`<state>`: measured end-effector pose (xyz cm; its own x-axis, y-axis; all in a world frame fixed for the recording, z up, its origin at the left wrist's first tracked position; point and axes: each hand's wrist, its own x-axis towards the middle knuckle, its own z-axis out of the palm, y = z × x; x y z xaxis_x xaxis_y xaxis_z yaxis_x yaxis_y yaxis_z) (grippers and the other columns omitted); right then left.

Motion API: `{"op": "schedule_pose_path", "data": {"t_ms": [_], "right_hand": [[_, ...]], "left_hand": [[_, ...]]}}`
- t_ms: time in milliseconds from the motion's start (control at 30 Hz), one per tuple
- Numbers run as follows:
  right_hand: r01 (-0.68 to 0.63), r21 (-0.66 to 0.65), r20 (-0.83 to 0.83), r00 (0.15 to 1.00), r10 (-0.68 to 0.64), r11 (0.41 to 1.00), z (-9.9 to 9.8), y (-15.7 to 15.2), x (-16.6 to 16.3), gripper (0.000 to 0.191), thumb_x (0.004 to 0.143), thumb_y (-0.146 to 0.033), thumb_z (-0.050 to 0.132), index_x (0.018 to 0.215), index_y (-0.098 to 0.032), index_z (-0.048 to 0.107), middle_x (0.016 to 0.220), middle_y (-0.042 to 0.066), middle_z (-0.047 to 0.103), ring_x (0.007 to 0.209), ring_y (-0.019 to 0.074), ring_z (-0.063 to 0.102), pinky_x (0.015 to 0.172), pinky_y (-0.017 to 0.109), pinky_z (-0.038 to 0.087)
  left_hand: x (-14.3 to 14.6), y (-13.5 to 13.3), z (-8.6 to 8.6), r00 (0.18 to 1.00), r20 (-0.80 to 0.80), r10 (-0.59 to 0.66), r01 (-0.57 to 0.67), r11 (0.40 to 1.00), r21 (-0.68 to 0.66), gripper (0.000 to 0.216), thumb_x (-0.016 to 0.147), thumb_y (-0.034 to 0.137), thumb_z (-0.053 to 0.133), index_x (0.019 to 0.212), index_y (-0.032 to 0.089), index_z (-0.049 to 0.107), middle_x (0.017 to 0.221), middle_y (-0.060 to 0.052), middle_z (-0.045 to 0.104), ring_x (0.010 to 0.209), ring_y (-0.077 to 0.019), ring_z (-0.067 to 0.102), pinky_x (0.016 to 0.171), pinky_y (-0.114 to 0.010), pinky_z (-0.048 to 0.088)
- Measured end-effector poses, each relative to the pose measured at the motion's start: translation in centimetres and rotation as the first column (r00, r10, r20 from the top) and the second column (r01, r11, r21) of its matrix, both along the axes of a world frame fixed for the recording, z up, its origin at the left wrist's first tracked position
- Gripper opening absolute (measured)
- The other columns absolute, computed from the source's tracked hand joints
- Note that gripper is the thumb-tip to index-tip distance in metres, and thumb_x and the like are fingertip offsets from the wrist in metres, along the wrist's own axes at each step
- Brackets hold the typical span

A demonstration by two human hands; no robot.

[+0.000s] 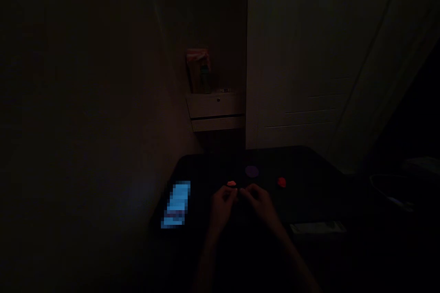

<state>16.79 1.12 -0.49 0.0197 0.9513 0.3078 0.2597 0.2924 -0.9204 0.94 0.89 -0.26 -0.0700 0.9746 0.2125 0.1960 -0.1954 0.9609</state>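
Note:
In the dim light my left hand (222,202) and my right hand (258,198) are close together over the dark tabletop, fingertips nearly meeting. Each has its thumb and fingers pinched together. Whatever lies between the fingertips, if anything, is too small and dark to name. Just beyond my left fingers sits a small pale-pink lump (231,183), partly hidden by them. Behind my right hand lies a flat purple disc (252,171). To its right is a small red lump (282,182).
A lit, blurred-out screen (177,203) rests at the table's (213,162) left side, beside the wall. Beyond the table are a white drawer unit (216,106) with items on top and a tall pale panel (292,55). A pale flat object (318,228) shows at the near right edge.

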Motion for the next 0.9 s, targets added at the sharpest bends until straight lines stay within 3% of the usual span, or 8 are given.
{"op": "schedule_pose_path", "data": {"t_ms": [367,633,900], "right_hand": [[-0.05,-0.006,-0.052,0.997,0.05,0.999,-0.66,0.41,0.16,0.025,0.084,-0.043,0.067,0.092,-0.021,0.077,0.096,0.008,0.079,0.092,0.0265,0.073,0.085,0.037,0.055],[-0.094,0.03,-0.045,0.994,0.095,0.995,-0.49,0.26,0.08,0.025,0.088,-0.04,0.063,0.098,-0.023,0.078,0.103,0.007,0.079,0.098,0.0262,0.073,0.09,0.038,0.054],[-0.066,0.012,-0.043,0.997,0.067,0.998,-0.37,0.18,0.16,0.029,0.09,-0.045,0.061,0.099,-0.023,0.077,0.101,0.008,0.079,0.092,0.0261,0.073,0.084,0.037,0.055]], "left_hand": [[0.04,-0.02,-0.04,1.0,0.009,-0.015,0.015,1.0,0.013,0.03,0.083,0.046,0.068,0.083,0.017,0.071,0.072,-0.005,0.073,0.073,-0.0215,0.071,0.07,-0.03,0.051],[-0.09,0.0,-0.34,1.0,0.017,-0.026,0.026,0.999,0.02,0.032,0.085,0.047,0.067,0.09,0.016,0.073,0.075,-0.005,0.074,0.076,-0.0217,0.071,0.073,-0.03,0.052],[-0.01,0.02,-0.18,1.0,0.016,-0.004,0.004,1.0,0.007,0.035,0.083,0.05,0.068,0.089,0.017,0.073,0.074,-0.006,0.074,0.073,-0.022,0.071,0.069,-0.03,0.051]]}}
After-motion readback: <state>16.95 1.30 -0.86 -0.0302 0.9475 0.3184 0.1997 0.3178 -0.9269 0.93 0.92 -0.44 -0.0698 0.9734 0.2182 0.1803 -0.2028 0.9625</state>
